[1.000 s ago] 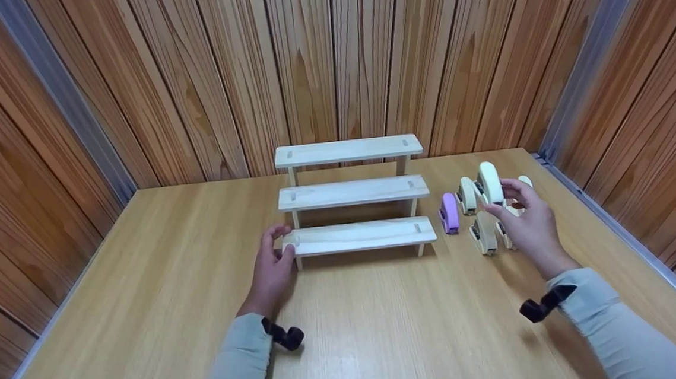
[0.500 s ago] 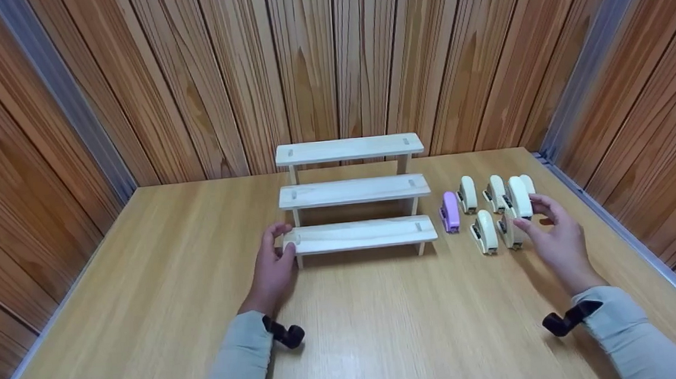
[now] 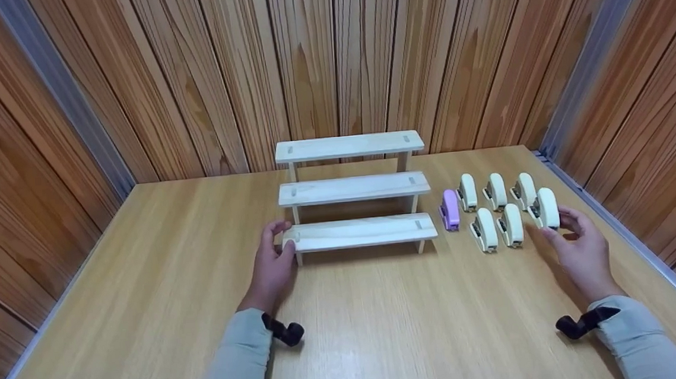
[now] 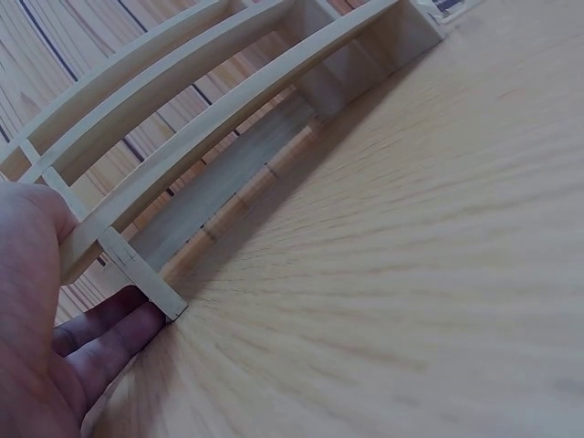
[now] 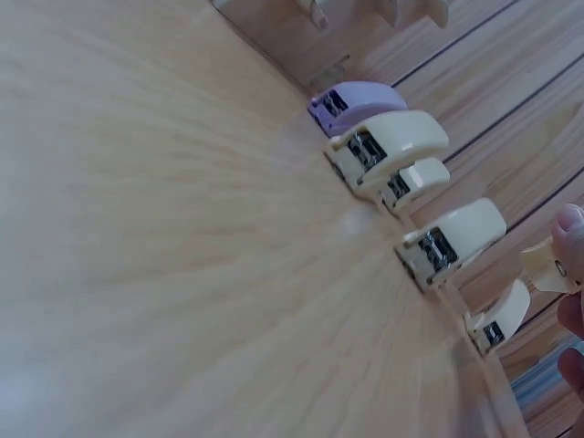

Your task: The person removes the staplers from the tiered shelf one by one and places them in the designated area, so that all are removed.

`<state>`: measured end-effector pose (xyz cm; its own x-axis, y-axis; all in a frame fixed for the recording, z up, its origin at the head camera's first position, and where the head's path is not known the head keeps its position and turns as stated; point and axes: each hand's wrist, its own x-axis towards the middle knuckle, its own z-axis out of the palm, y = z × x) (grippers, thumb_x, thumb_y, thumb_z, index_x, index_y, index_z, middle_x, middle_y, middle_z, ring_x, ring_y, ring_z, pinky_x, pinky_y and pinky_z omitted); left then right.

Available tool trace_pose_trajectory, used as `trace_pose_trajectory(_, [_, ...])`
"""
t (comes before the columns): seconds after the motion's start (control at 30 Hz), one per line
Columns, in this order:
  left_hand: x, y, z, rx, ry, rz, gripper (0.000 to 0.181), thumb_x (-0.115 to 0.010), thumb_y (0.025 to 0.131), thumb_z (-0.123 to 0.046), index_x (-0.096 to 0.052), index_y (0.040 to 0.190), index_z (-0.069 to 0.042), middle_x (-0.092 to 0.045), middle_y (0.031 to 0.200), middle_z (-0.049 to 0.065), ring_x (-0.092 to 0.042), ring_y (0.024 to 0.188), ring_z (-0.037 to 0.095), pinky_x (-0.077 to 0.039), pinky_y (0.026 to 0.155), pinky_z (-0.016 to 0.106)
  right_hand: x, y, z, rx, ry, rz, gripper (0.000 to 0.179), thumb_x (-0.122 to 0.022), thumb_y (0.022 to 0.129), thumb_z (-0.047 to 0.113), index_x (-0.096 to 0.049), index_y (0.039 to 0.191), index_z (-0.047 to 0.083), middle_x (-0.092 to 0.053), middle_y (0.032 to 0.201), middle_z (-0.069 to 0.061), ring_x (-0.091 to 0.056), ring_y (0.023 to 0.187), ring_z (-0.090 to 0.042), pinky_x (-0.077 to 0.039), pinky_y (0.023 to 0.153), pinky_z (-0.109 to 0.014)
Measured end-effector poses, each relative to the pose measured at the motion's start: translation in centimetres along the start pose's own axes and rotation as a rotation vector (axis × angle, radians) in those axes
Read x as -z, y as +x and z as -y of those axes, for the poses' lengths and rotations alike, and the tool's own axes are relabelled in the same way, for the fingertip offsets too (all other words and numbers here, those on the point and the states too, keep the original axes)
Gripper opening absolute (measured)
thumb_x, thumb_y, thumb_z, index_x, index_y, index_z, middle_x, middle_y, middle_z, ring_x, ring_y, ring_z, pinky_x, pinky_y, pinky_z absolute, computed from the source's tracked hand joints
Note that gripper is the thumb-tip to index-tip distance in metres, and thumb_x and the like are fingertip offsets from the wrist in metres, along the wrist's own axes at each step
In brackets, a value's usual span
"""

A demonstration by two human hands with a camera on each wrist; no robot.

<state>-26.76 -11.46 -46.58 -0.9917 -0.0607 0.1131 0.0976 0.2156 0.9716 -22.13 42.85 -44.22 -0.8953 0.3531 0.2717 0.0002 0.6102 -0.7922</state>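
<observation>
A three-step wooden display stand [image 3: 357, 232] stands on the table. At its left end my left hand [image 3: 271, 267] grips the lowest step; in the left wrist view, fingers [image 4: 114, 342] lie against the stand's leg [image 4: 141, 274]. My right hand [image 3: 583, 252] pinches a cream mini stapler [image 3: 546, 208] between thumb and fingers, at the right end of the front row. That stapler [image 5: 547, 266] looks raised off the table in the right wrist view. Several more cream staplers [image 3: 483, 230] stand upright in two rows, and a purple stapler [image 3: 449, 210] stands at their left.
The wooden table [image 3: 383, 323] is bordered by wood-plank walls [image 3: 305, 67] behind and at both sides. Metal strips [image 3: 596, 46] run along the corners. Each wrist wears a black camera mount [image 3: 585, 322].
My right hand has carried the cream stapler to the right and toward me, from above the back of the group to the front row's right end. The left hand has kept its place.
</observation>
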Motion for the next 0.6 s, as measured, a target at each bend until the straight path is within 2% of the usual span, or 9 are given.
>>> trace_pose_trajectory(0.13, [0.0,0.0,0.1,0.003,-0.002,0.001,0.041,-0.051,0.106,-0.025,-0.039,0.144,-0.029,-0.044,0.146,-0.009,-0.052,0.118,0.021,-0.045,0.101,0.039,0.1,0.0,-0.8,-0.011,-0.017,0.011,0.066,-0.065,0.098,0.037,-0.041,0.151,0.007,-0.054,0.143,-0.021,-0.050,0.109,-0.011,-0.040,0.084,-0.020])
trace_pose_trajectory(0.23, [0.0,0.0,0.1,0.001,-0.001,-0.005,0.040,-0.051,0.105,-0.023,-0.039,0.143,-0.029,-0.045,0.145,-0.009,-0.053,0.115,0.022,-0.046,0.098,0.039,0.0,0.2,-1.3,0.017,-0.017,-0.006,0.063,-0.068,0.097,0.033,-0.044,0.148,0.004,-0.057,0.139,-0.020,-0.051,0.105,-0.003,-0.041,0.082,-0.017])
trace_pose_trajectory(0.33, [0.0,0.1,0.2,-0.010,0.000,-0.008,0.041,-0.051,0.105,-0.021,-0.039,0.144,-0.024,-0.045,0.145,-0.007,-0.054,0.111,0.024,-0.047,0.094,0.039,0.0,0.4,-1.8,0.034,-0.023,-0.018,0.061,-0.070,0.096,0.028,-0.046,0.145,0.002,-0.060,0.134,-0.020,-0.050,0.100,0.006,-0.041,0.081,-0.013])
trace_pose_trajectory(0.4, [0.0,0.1,0.2,-0.007,-0.001,-0.004,0.043,-0.051,0.105,-0.021,-0.039,0.146,-0.021,-0.045,0.146,-0.006,-0.054,0.109,0.024,-0.047,0.093,0.039,0.1,0.6,-2.0,0.026,-0.041,-0.010,0.060,-0.070,0.096,0.028,-0.046,0.145,0.002,-0.060,0.135,-0.020,-0.050,0.100,0.008,-0.040,0.080,-0.011])
trace_pose_trajectory(0.5, [0.0,0.2,0.1,0.009,-0.003,0.000,0.044,-0.050,0.105,-0.023,-0.038,0.147,-0.021,-0.044,0.146,-0.007,-0.053,0.112,0.023,-0.045,0.096,0.039,0.2,0.8,-2.2,-0.007,-0.066,0.019,0.061,-0.069,0.097,0.030,-0.045,0.146,0.003,-0.058,0.138,-0.021,-0.054,0.109,-0.004,-0.040,0.083,-0.013])
trace_pose_trajectory(0.6, [0.0,0.3,0.0,0.025,-0.009,0.001,0.044,-0.050,0.105,-0.025,-0.038,0.147,-0.023,-0.043,0.146,-0.009,-0.052,0.115,0.022,-0.044,0.099,0.040,0.2,0.9,-2.3,-0.032,-0.081,0.061,0.062,-0.066,0.098,0.031,-0.042,0.148,0.003,-0.056,0.140,-0.023,-0.056,0.121,-0.026,-0.047,0.094,-0.030])
